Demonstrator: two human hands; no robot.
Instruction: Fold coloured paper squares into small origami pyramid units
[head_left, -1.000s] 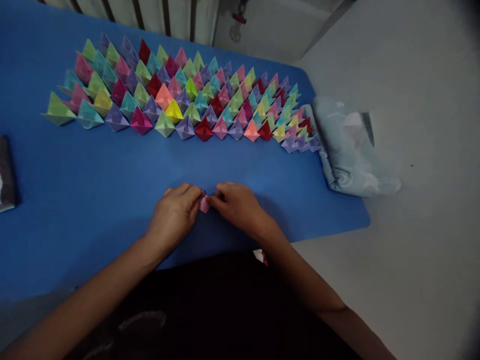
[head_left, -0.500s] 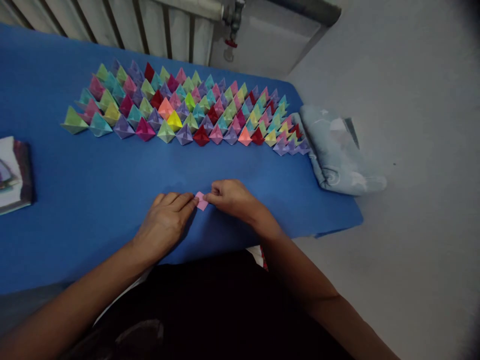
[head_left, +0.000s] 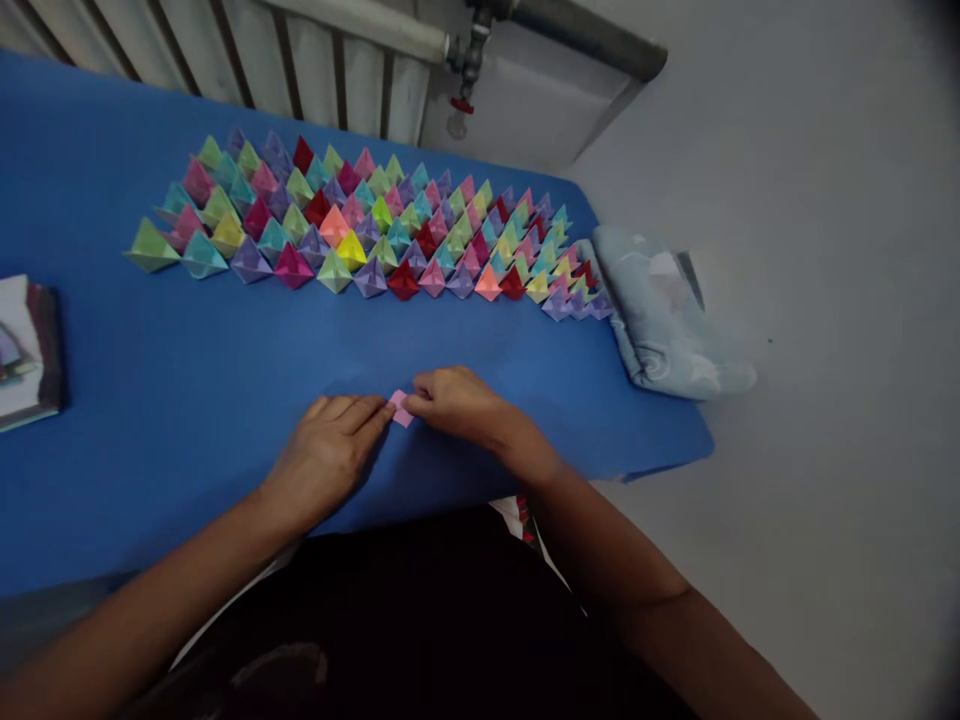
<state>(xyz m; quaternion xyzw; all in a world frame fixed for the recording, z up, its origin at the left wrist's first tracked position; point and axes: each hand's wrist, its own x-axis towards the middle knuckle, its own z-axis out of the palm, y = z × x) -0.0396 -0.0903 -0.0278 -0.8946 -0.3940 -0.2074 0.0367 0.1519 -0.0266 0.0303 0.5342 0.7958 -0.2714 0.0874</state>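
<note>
The pink paper piece point(head_left: 402, 408), small and folded, with a roughly diamond-shaped outline and one corner directed toward the person, lies flat on the blue surface point(head_left: 225, 400), located between the left hand point(head_left: 326, 455) and the right hand point(head_left: 457, 402), in contact with the fingertips of both.

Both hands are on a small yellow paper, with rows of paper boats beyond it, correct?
Not quite: the head view shows the small paper at the left hand and right hand is pink. The rows of paper boats are beyond it.
</note>
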